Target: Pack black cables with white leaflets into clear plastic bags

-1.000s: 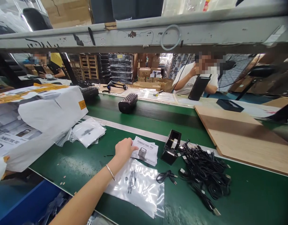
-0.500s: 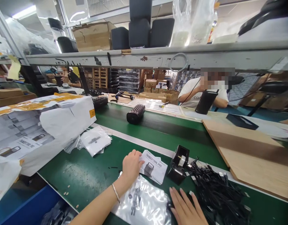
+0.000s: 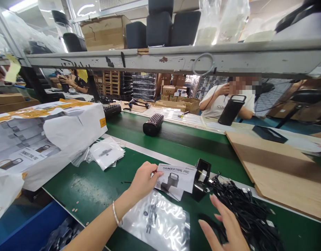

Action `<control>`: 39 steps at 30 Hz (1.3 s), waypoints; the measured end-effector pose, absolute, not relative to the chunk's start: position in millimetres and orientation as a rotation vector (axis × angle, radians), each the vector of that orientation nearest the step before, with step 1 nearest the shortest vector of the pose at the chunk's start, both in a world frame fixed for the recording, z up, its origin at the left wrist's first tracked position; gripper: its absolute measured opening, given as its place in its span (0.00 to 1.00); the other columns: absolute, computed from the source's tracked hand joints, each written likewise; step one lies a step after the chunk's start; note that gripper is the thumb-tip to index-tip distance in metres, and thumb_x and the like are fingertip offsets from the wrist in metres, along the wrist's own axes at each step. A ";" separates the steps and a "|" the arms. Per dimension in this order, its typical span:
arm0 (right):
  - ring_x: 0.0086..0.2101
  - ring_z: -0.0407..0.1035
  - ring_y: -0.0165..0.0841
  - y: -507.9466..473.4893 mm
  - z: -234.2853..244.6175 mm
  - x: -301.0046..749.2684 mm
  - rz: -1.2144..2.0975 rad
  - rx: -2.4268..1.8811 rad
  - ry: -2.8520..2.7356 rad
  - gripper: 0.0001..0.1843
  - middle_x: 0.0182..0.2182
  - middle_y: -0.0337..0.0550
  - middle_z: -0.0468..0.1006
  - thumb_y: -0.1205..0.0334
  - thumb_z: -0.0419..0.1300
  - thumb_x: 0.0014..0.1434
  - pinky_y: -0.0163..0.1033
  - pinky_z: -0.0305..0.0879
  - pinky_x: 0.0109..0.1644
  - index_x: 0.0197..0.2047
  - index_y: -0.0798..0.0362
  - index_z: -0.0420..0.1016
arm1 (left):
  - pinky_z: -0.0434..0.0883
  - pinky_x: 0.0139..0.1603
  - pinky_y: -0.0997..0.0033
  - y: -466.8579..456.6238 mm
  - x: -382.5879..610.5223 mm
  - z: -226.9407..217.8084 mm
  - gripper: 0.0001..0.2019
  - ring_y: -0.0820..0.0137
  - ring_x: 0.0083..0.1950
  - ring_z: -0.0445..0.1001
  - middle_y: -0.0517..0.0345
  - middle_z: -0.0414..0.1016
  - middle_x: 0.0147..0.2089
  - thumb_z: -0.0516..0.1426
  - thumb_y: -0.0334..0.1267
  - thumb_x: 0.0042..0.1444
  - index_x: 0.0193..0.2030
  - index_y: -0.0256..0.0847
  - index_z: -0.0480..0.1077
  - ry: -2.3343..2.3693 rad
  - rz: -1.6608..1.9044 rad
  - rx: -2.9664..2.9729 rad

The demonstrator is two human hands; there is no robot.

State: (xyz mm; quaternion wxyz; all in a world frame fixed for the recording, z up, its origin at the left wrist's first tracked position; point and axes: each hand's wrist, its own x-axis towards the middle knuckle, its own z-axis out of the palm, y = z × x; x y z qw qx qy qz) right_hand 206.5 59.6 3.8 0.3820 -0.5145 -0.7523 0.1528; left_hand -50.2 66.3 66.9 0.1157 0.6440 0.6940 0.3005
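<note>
My left hand (image 3: 144,179) is closed in a pinch on the left edge of a leaflet (image 3: 180,175) printed "THUNDER TRAIL PRO". That leaflet is raised above other leaflets (image 3: 176,192) lying on the green bench. A clear plastic bag (image 3: 160,219) with black print lies flat below my left hand. At the lower right, my right hand (image 3: 225,226) is open, thumb and fingers apart, beside a heap of black cables (image 3: 246,209). Something dark lies under its fingers, too unclear to name. A black tape dispenser (image 3: 202,176) stands between the leaflets and the cables.
A dark perforated speaker (image 3: 153,124) rests on the green belt (image 3: 189,139). Small clear packets (image 3: 106,152) lie left, by a large white-wrapped stack (image 3: 79,139) of printed boxes. At right is a wooden board (image 3: 281,167). A person (image 3: 215,99) across the belt holds a black speaker (image 3: 231,111).
My left hand has lifted the top leaflet off the others, pinched at its edge. My right hand has come up off the bench and shifted right, away from the plastic bag.
</note>
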 end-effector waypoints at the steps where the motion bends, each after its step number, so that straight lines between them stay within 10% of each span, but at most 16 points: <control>1: 0.44 0.69 0.44 56.4 13.6 197.5 0.575 -1.282 -1.829 0.35 0.53 0.53 0.67 0.51 0.56 0.53 0.41 0.69 0.36 0.61 0.49 0.52 | 0.63 0.32 0.74 61.5 -46.3 72.8 0.13 0.71 0.32 0.66 0.62 0.66 0.25 0.49 0.40 0.56 0.22 0.42 0.63 1.965 0.856 1.907; 8: 0.30 0.69 0.35 45.9 48.8 196.8 1.354 -1.307 -1.555 0.17 0.30 0.45 0.75 0.51 0.56 0.53 0.37 0.66 0.33 0.35 0.57 0.75 | 0.64 0.33 0.73 32.3 -27.4 77.8 0.09 0.71 0.33 0.69 0.63 0.71 0.31 0.49 0.43 0.56 0.37 0.45 0.67 1.725 0.751 1.774; 17: 0.17 0.63 0.33 3.5 17.8 229.3 1.283 -1.694 -1.100 0.24 0.17 0.41 0.75 0.45 0.60 0.46 0.35 0.59 0.18 0.37 0.58 0.78 | 0.62 0.30 0.69 5.8 12.1 15.1 0.12 0.67 0.31 0.68 0.60 0.69 0.30 0.55 0.50 0.50 0.27 0.43 0.66 2.012 0.383 1.833; 39: 0.19 0.63 0.31 -10.1 16.4 210.2 1.235 -1.669 -0.943 0.25 0.27 0.45 0.79 0.45 0.60 0.45 0.33 0.57 0.17 0.40 0.56 0.77 | 0.64 0.33 0.68 -4.5 7.3 11.0 0.15 0.67 0.33 0.69 0.58 0.70 0.32 0.43 0.39 0.60 0.31 0.42 0.69 1.825 0.428 1.989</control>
